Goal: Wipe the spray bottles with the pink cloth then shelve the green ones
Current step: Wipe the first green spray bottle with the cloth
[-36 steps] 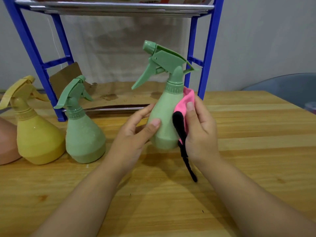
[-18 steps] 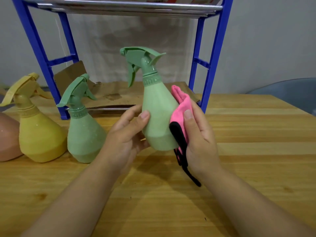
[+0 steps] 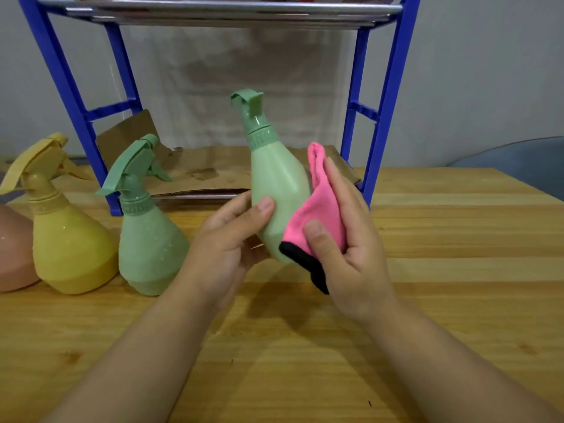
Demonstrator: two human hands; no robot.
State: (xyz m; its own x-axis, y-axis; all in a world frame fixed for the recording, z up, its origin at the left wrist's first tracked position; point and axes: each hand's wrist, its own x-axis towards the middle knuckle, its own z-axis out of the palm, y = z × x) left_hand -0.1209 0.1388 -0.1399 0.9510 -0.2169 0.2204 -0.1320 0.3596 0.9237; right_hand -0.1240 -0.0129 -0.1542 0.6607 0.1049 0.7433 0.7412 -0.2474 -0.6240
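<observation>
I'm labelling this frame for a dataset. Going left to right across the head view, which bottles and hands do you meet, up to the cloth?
Pink bottle at the edge → yellow spray bottle → standing green spray bottle → left hand → held green spray bottle → pink cloth → right hand.

Soft even light, perhaps slightly blurred edges

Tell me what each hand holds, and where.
Left hand grips the green bottle at its lower body; right hand holds the pink cloth against its side.
</observation>
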